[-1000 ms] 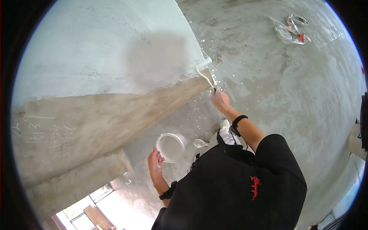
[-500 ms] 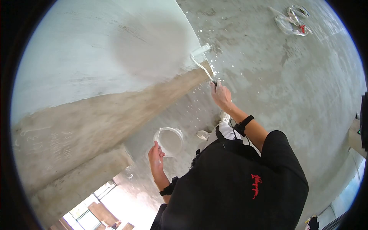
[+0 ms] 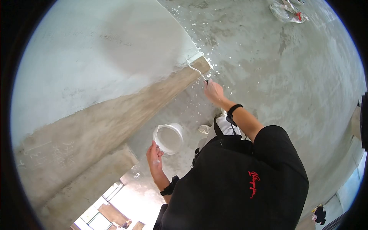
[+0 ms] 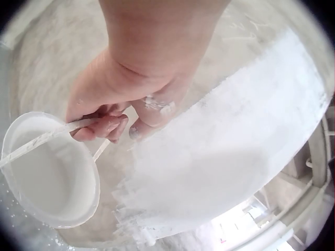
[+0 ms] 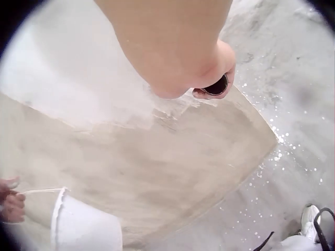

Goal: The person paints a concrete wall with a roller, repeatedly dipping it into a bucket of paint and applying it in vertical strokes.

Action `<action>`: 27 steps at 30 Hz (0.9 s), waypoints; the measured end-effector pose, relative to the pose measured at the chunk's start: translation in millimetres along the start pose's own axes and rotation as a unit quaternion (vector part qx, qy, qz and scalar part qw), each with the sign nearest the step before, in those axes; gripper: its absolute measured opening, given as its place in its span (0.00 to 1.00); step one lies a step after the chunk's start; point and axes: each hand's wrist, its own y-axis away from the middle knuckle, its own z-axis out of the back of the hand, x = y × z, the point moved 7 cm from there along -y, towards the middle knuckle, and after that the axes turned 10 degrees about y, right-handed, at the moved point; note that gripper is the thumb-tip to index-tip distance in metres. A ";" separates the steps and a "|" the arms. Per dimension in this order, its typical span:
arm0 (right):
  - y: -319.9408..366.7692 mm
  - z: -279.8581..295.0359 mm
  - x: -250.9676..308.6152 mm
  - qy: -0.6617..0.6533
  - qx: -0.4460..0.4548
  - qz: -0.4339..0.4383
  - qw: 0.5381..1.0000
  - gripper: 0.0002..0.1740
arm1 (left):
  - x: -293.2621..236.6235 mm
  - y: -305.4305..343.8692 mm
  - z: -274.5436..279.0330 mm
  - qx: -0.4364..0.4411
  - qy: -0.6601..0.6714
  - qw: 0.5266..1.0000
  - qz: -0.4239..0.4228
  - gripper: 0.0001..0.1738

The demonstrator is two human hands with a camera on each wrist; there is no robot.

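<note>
My left hand grips the thin handle of a white bucket, which hangs tilted beside the wall. Pale paint shows inside, and white smears mark the base of the thumb. My right hand is wrapped around the black grip of a paint roller. Its white roller head lies at the wall's outer edge, where the white coat meets a bare brown-grey strip. In the right wrist view the roller head is hidden behind the hand.
The grey concrete floor has white paint spatters along the wall's edge. A clear plastic bag lies at the far right. A low concrete ledge juts from the wall at lower left. My shoe is near the bucket.
The roller first went up along the wall's edge, then came back down towards the bare strip. The head view has shifted a little. My left hand keeps holding the bucket.
</note>
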 end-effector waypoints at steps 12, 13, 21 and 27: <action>-6.9 7.4 -3.0 0.042 0.023 -0.034 0.998 0.26 | 4.0 -3.2 7.2 0.004 0.004 1.000 0.005 0.20; -1.1 20.7 2.9 0.041 0.003 -0.024 0.999 0.25 | 4.7 -4.3 8.3 0.008 0.003 1.000 0.005 0.20; 16.7 101.0 16.3 0.025 -0.128 0.071 0.989 0.23 | 20.2 -29.1 32.8 -0.005 -0.020 1.000 -0.021 0.21; 22.1 126.2 6.6 0.036 -0.136 0.069 0.988 0.25 | 22.9 -29.5 38.7 -0.001 0.010 1.000 -0.018 0.20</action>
